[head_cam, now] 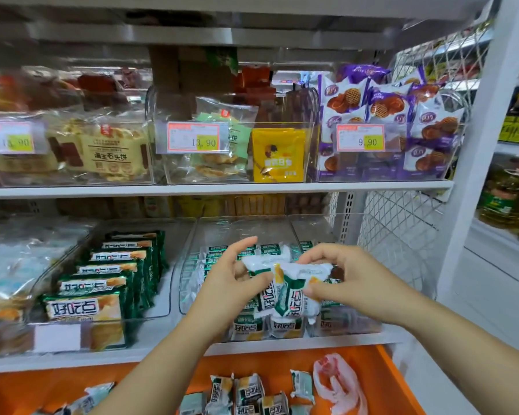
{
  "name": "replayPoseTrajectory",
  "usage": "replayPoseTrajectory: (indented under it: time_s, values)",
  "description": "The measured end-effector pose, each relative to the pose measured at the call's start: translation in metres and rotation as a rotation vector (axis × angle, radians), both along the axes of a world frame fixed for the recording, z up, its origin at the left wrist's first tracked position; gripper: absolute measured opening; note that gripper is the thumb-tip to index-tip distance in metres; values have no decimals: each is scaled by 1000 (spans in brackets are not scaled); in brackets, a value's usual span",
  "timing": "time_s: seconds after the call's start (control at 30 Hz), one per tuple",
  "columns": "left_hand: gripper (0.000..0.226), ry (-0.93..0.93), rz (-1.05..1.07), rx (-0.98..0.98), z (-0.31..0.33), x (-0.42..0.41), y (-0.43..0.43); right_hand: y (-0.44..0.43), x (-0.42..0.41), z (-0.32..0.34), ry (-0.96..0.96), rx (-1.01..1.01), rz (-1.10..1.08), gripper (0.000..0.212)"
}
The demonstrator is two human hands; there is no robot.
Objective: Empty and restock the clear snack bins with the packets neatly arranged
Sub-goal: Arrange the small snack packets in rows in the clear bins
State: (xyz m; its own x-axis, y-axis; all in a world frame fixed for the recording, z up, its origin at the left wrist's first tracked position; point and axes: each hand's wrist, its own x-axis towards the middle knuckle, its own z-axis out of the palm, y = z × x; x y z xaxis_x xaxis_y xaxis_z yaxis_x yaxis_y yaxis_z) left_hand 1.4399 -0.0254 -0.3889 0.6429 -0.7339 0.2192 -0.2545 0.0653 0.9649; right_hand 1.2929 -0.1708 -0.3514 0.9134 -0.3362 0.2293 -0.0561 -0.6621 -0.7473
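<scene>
1. The left hand (237, 283) and right hand (342, 277) meet just above the middle clear bin (192, 265) on the lower shelf. Between them they hold a couple of small pillow-shaped packets.
2. These held packets (285, 292) are crinkly white film with green bands, an orange patch and crimped, serrated ends. They hang tilted over the bin's front half.
3. The left hand's grip is clamped on the packets' left side, the thumb pressed into the film and the forefinger sticking up straight.
4. The right hand's grip is pinched on their right edge, with the fingers curled over the top.
5. The bin is glossy, hard, see-through plastic with rounded corners. The binned packets (249, 326) of the same kind stand on end along its front, and more lie in rows behind.
6. Just to the left, a second clear bin holds dark green packets (102, 280), flat and rectangular, filed upright one behind another.
7. Below the shelf, an orange tray (381, 369) with a smooth, matte face carries loose packets (246, 390) scattered at angles. A crumpled pink plastic bag (339, 381) lies beside them.
8. On the white metal upper shelf (222, 188) stand more clear bins. One has shiny purple packets (387, 115) heaped high, and another has a flat yellow packet (277, 154) leaning against its front wall.
9. A white wire mesh panel (402, 223) closes off the shelving's right end.
</scene>
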Motion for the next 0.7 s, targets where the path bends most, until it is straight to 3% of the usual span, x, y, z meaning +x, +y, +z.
replayPoseTrajectory:
  time_s: [0.2,0.3,0.37,0.47,0.7]
  values:
    - [22,131,-81,-24,-1,-11,-8,2,0,-12,-92,75,7,25]
    - [44,113,-109,10,-4,-15,-14,-1,-2,-18,-105,149,-20,23]
    - [42,71,-190,60,-3,-19,-18,-6,-5,-23,-93,241,-29,23]
    - [42,-66,-315,166,0,-27,-23,-16,-13,-31,-121,299,-59,27]
    - [55,-497,-308,365,12,-37,-68,-49,-29,-59,-310,380,-144,30]
